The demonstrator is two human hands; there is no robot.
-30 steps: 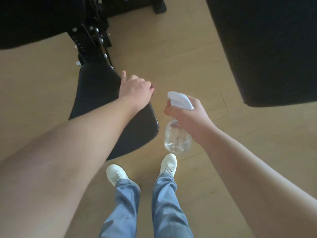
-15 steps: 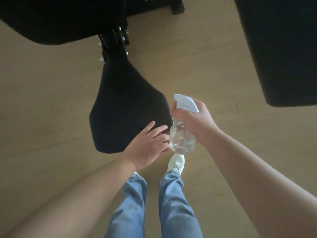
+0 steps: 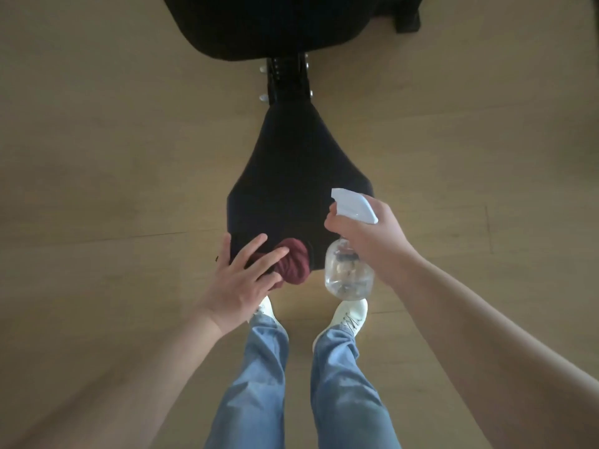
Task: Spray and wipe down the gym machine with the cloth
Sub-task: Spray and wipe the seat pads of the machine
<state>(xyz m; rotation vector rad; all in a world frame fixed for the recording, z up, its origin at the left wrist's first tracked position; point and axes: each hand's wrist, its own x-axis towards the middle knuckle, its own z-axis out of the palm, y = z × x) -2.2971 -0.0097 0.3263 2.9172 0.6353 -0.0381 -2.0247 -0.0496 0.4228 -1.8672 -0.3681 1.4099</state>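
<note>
At the near edge of the seat [image 3: 291, 176], your left hand [image 3: 240, 280] lies spread, fingers flat on the bunched cloth [image 3: 293, 264]. Your right hand [image 3: 372, 234] grips the spray bottle [image 3: 348, 270] just beside that edge. The cloth looks soft and floppy, so take it by a full bunch.

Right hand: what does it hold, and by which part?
The right hand grips the spray bottle by its neck, just under its white top.
</note>
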